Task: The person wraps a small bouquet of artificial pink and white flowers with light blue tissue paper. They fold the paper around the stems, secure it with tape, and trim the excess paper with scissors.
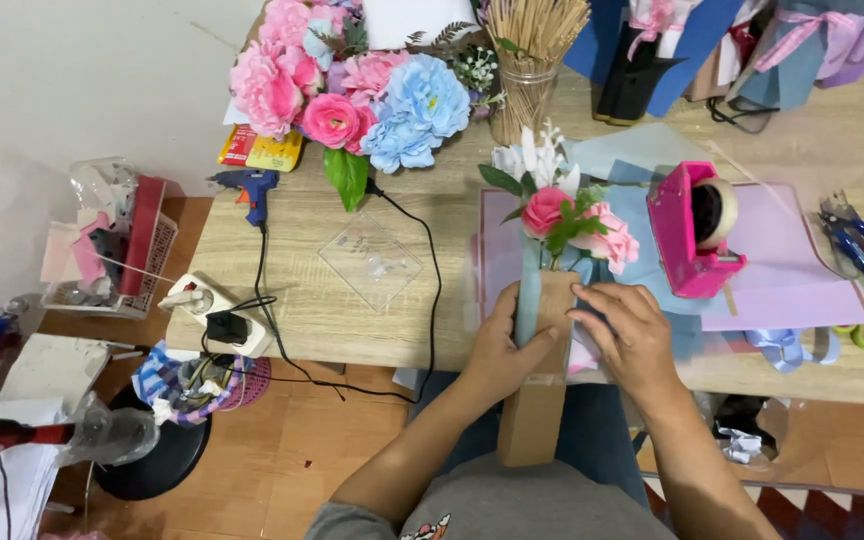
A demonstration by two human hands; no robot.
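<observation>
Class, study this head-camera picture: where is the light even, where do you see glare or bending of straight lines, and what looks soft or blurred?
Head view: soft, even light on the wooden table, with only faint shadows; a dull sheen on the clear square sheet; the table edge bows slightly, a wide-lens effect; the left hand and right hand on the brown cardboard strip are fairly sharp; the clutter at the lower left looks softer.

Bare forearms, no sleeves reaching the wrists. Left hand (504, 345) and right hand (630, 335) without rings, watch or gloves. Short, unpainted nails on the fingers (592, 296). Grey short-sleeved top with a small cartoon print at the chest. Blue jeans over the lap.
</observation>
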